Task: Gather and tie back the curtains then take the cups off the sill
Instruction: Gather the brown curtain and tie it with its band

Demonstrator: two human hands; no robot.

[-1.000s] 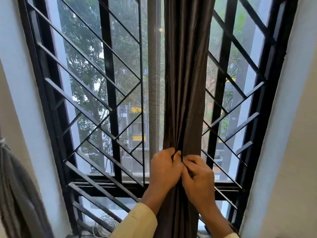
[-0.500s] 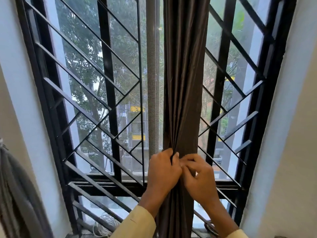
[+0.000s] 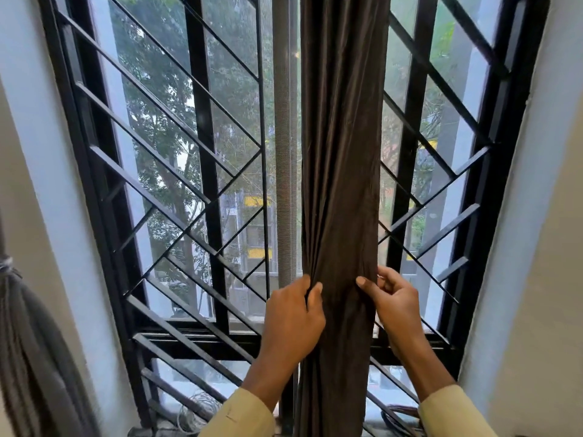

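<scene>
Black window grille (image 3: 202,171) spans behind both hands. Brown curtain (image 3: 342,152), bunched into a narrow column, hangs between the hands and runs on below them. Left hand (image 3: 291,323) pinches folds at its left edge; right hand (image 3: 392,299) curled, fingers gripping its right edge.
</scene>
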